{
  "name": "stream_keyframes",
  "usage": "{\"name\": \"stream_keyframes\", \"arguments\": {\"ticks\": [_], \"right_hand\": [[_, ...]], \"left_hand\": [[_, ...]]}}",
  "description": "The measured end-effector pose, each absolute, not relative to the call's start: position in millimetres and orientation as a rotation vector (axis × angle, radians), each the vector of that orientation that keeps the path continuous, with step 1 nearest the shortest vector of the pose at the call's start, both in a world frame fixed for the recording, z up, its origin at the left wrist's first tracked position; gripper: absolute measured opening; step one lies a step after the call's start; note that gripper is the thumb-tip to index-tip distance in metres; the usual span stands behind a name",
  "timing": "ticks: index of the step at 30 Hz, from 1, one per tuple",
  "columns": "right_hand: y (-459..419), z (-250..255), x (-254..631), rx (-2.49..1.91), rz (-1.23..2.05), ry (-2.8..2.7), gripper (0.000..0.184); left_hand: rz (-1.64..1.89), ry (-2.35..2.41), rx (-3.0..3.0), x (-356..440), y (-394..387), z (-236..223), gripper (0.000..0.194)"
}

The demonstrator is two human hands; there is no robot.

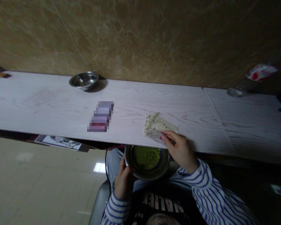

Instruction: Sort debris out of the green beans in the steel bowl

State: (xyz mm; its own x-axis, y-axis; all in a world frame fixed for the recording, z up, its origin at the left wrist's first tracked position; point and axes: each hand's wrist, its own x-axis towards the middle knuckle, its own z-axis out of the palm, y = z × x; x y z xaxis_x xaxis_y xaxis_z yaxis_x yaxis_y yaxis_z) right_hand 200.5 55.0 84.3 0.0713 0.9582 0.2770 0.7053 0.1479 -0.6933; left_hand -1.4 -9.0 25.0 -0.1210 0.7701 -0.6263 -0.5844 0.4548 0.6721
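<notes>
My left hand (pixel 123 181) grips the rim of a steel bowl (pixel 131 168) full of small green beans (pixel 146 157), held in my lap just below the table's front edge. My right hand (pixel 179 148) rests on that edge with its fingers closed on the corner of a clear plastic bag (pixel 158 125). The bag lies flat on the white wood-grain table (pixel 49 106) and holds white grains mixed with green specks. Both sleeves are blue-and-white striped.
An empty steel bowl (pixel 84 80) stands at the table's far edge by the brown wall. A small blurred-out flat object (pixel 101 116) lies mid-table. A plastic bottle with a red label (pixel 257 76) lies at the far right. Tiled floor shows at the left.
</notes>
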Motion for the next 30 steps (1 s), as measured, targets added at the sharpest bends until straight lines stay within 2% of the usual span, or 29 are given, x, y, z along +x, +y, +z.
{"name": "stream_keyframes", "arguments": {"ticks": [10,30], "right_hand": [[77.7,84.5,221.0,-1.638,0.301,-1.712,0.02],[98.9,85.5,229.2,-1.648,0.585,-1.454,0.02]], "left_hand": [[1.138,1.245,0.156,2.3,-7.7,17.0,0.069],[1.106,1.176,0.17,4.7,-8.8,24.2,0.087]]}}
